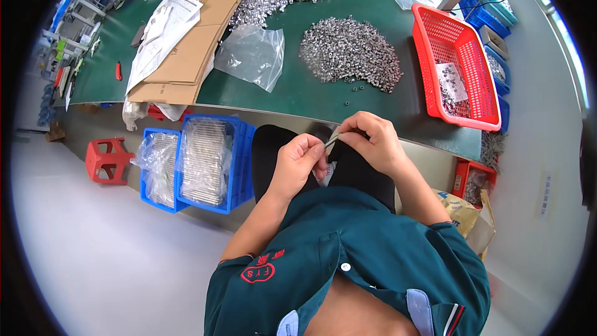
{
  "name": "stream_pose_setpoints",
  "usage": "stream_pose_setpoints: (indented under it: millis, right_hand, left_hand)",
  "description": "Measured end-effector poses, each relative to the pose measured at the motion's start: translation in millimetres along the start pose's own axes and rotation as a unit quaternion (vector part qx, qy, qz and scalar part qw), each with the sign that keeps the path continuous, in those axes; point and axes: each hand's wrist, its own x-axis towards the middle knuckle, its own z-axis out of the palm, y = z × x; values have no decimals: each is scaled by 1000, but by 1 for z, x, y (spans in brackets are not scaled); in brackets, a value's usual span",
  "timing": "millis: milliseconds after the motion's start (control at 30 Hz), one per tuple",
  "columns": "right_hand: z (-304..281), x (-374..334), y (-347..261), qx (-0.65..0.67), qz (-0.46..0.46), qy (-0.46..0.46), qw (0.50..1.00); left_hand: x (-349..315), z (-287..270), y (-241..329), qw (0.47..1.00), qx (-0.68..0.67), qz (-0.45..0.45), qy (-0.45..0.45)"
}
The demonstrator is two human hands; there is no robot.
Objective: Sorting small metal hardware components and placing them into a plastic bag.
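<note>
On the left, the left hand has its grip closed in a thumb-and-finger pinch on a slim greyish part, which sits between the hands, short of the worktop; to the right, the right hand has its grip pinched on the part's other end. The step looks like fine two-handed work on that part, so the next move probably calls for steady, aligned fingertips.

A wide, dark-green-topped worktable fills the middle, with a red plastic stool on the pale, smooth floor nearby. Along the pale grey wall at right runs a narrow bright strip of light.
</note>
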Motion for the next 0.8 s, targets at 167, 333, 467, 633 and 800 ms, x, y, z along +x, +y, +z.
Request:
stream_pose_setpoints:
  millis: [167, 333, 467, 633, 800]
  right_hand:
    - [-14, -3, -5, -29, -17, 12, 999]
    - [-44, -6, -7, 4, -57, 26, 998]
    - [-81, -9, -10, -23, -85, 107, 990]
    - [-137, -9, -13, -256, -160, 251, 920]
    - [-169, -5, 9, -311, -190, 235, 901]
  left_hand:
    - [6, 10, 6, 999, 42, 16, -4]
    - [22, 32, 25, 995, -32, -27, -91]
    - [50, 63, 52, 990, 41, -37, -127]
    - [105, 119, 80, 976, 110, -20, -185]
    - [151, 166, 77, 968, 106, -5, -226]
